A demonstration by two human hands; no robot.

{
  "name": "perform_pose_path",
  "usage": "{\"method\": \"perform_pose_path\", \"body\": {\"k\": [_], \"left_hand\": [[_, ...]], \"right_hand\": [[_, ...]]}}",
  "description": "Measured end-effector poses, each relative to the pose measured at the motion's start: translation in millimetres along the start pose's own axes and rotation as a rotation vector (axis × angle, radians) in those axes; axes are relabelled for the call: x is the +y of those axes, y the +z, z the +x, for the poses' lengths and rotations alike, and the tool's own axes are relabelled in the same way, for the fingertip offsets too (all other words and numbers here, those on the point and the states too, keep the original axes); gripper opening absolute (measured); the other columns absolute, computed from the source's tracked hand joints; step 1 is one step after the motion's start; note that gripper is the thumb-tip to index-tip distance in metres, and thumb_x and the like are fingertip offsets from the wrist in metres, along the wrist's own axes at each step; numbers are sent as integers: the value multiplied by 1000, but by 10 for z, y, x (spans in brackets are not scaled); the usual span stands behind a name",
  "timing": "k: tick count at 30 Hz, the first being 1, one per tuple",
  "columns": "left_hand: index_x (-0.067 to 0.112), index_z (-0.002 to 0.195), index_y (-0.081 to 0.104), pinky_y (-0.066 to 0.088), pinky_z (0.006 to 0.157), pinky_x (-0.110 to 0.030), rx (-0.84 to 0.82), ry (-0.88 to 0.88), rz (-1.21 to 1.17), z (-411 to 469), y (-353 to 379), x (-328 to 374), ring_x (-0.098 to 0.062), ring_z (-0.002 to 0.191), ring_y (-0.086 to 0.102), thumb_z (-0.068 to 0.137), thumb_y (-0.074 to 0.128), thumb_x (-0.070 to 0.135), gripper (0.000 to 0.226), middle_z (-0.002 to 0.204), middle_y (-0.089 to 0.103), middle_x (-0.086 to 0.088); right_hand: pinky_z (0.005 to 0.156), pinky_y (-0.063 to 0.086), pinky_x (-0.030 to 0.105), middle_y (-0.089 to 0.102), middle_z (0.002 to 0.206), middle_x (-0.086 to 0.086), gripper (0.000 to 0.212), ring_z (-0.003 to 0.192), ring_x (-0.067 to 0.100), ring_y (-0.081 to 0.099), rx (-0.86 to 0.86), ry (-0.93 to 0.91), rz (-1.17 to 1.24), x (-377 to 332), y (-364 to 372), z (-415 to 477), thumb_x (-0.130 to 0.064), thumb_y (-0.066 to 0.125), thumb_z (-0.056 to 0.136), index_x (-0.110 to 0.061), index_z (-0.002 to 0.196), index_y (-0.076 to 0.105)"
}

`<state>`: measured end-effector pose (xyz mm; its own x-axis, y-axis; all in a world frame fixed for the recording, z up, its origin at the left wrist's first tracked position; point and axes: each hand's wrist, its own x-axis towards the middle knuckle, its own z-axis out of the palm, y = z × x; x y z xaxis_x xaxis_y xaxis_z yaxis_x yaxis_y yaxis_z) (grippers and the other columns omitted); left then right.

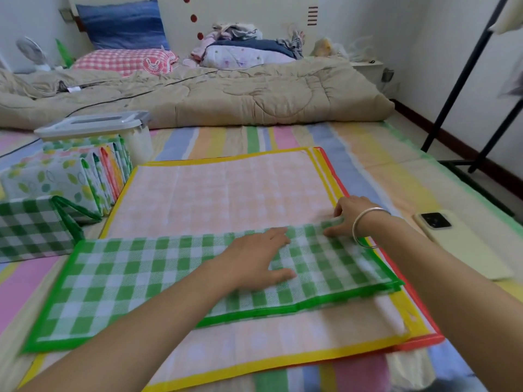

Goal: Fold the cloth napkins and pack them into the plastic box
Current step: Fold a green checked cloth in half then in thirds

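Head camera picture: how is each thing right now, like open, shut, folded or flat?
yellow-edged napkin: spread flat, unfolded.
green napkin: folded to a strip, on the yellow-edged napkin.
left hand: open, pressing the green napkin.
right hand: pinching the green napkin's far edge.
plastic box: lid on.
folded napkins: standing in a row.

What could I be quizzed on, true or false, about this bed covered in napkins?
1. The left hand lies flat on the green checked napkin. True.
2. The plastic box stands with its lid off. False: the lid sits on top of it.
3. A phone lies on the bed to the right of the spread napkins. True.
4. The bracelet is worn by the left hand. False: it circles the wrist of the right hand.
5. The napkin directly under the green one has a red border. False: the yellow-bordered napkin lies directly under it.
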<state>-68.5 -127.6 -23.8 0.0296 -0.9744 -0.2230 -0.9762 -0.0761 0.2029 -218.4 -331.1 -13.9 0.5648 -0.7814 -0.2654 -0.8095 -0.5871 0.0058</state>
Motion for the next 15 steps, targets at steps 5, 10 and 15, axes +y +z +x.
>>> {"method": "perform_pose_path", "body": {"k": [5,10,15], "left_hand": [[32,158,18,30,116,-44,-35,-72,46,71,39,80,-18,149,25,80,45,85,98,166,0,16],[34,158,16,36,113,-43,-27,-89,61,69,66,115,-21,145,32,68,50,92,112,166,3,14],[27,159,12,38,111,-43,-44,-98,104,83,36,182,-25,142,37,68,56,89,118,167,6,8]], "right_hand": [[79,51,34,64,110,8,78,95,23,62,-109,65,26,16,-96,29,-72,64,74,-10,120,58],[59,39,28,54,82,3,56,69,17,49,-34,98,302,71,-82,-57,-66,67,75,-14,86,50],[90,51,41,59,130,18,85,112,32,61,-136,192,453,220,22,-208,-71,51,84,-3,135,49]]}}
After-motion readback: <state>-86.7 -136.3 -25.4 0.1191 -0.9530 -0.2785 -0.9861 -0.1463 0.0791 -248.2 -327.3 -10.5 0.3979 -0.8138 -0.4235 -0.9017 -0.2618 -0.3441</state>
